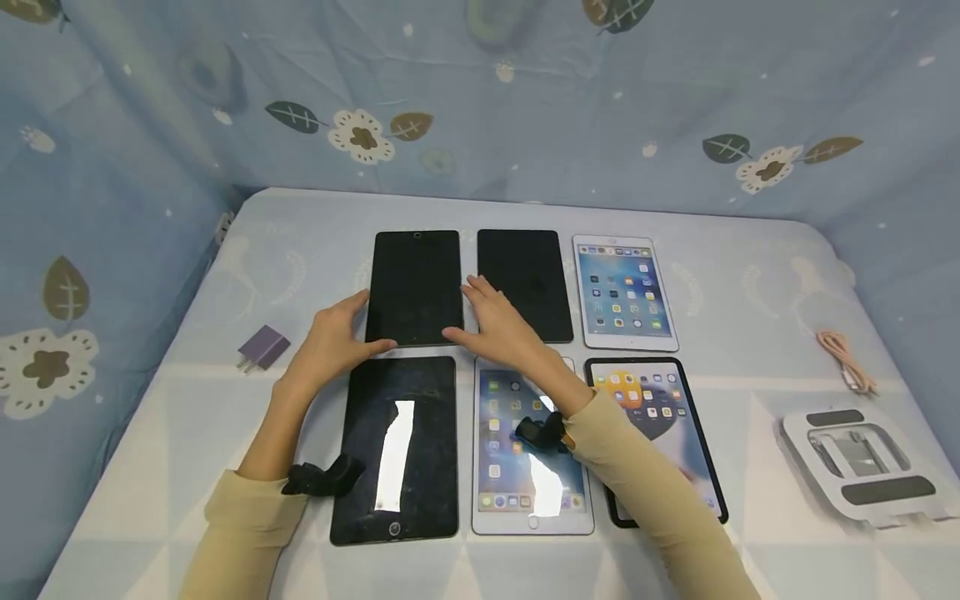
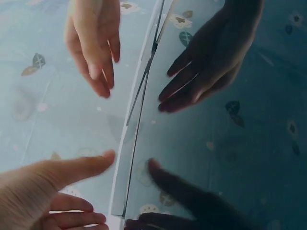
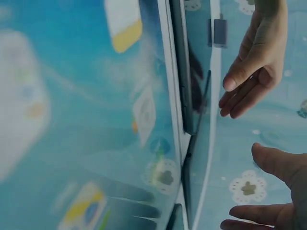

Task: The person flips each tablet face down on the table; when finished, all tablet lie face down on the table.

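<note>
The table [image 1: 738, 283] supports six tablets in two rows of three. In the near row lie a large black tablet [image 1: 427, 417], a white-framed tablet [image 1: 517, 492] and a black-framed tablet [image 1: 660, 408]; the last two have lit screens. The right forearm and its black wrist unit [image 1: 542, 432] pass over this row. Possible fault: if the right arm drops, the unit may scuff the glass or the sleeve may shift a tablet.

In the far row, the far-left dark tablet [image 1: 415, 287] is the item between the hands, flat and screen-up. The far-middle dark tablet [image 1: 528, 279] lies just beside it, followed by a small white tablet [image 1: 626, 292].

To the right sits a folded stand [image 1: 855, 450].

The left hand [image 1: 332, 340] is at the tablet's left edge, thumb apart from the fingers. The right hand [image 1: 498, 327] is at its right edge, likewise spread, partly over the far-middle tablet. Neither is clamped on anything; firm contact cannot be confirmed. Possible faults: uneven side pressure may skew the tablet; the narrow gap may let the right fingers nudge its neighbour; a lift by smooth edges alone may slip.

A coiled cable [image 1: 847, 362] and a purple charger [image 1: 264, 347] lie outside the rows.
</note>
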`<state>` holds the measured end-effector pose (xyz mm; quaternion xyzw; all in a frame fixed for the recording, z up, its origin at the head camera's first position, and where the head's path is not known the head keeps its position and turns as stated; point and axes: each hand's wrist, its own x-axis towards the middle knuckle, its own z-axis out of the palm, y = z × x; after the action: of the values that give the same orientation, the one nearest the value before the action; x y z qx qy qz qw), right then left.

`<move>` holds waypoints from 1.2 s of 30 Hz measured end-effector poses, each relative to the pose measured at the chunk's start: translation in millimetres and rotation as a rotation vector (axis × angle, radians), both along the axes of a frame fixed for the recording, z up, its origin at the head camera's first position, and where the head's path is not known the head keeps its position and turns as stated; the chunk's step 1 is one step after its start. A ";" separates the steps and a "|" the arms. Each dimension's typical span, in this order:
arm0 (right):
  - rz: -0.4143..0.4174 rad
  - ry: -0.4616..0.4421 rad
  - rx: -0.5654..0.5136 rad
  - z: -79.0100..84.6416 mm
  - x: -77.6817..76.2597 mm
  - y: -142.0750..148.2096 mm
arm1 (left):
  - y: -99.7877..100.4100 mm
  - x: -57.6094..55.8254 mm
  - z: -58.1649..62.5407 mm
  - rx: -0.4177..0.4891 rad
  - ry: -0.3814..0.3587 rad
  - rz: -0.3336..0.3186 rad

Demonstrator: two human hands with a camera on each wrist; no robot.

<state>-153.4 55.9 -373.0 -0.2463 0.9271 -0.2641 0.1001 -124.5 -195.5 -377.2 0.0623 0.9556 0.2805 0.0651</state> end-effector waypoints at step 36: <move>-0.263 -0.134 -0.208 -29.6 -15.9 -25.8 | -2.6 -12.3 -14.6 -0.033 -0.039 -0.073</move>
<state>-169.2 30.1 -402.7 -0.1137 0.9103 -0.3852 0.1002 -136.8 -198.1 -391.8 0.0908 0.9558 0.2632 0.0947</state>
